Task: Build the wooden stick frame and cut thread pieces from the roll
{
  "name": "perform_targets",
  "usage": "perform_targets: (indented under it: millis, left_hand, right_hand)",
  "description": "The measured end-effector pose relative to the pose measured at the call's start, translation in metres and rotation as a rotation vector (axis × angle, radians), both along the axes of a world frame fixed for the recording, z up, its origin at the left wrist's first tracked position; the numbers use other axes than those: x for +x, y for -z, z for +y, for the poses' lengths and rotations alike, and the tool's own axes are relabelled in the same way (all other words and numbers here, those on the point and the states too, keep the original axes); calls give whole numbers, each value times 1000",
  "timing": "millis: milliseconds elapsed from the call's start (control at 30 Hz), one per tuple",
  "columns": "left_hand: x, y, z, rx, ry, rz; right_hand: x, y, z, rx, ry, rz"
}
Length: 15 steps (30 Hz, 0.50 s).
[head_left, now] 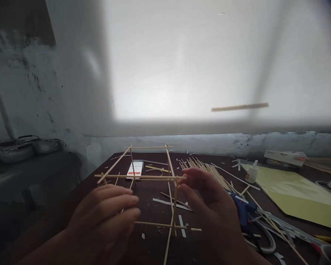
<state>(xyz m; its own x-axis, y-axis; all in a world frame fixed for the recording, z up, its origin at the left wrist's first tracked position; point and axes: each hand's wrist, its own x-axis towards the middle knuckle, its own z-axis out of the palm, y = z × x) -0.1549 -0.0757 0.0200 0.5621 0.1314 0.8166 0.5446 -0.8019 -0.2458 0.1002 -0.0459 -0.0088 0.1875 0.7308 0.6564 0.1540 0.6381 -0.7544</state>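
Observation:
A box-shaped frame of thin wooden sticks stands on the dark table, joined at its corners. My right hand is at its near right upper corner, thumb and forefinger apart on either side of the stick end there. Whether the fingertips press on the wood is hard to see. In front of the near left side is my left hand, its fingers loosely bent and pointing right. It hides the near left upright and part of the lower sticks. I see nothing held in it, though its thumb is hidden.
A phone lies behind the frame. To the right are a bundle of sticks, a blue glue gun, a small white bottle and yellow sheets. Paper strips litter the table. Metal pots stand far left.

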Motion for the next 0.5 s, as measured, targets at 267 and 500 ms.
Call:
perform_targets:
  millis: [267, 500]
  left_hand:
    - [44, 20, 6, -205, 311, 254]
    - [-30, 41, -18, -341, -164, -34]
  right_hand:
    - [12, -3, 24, -241, 76, -181]
    - [22, 8, 41, -547, -65, -733]
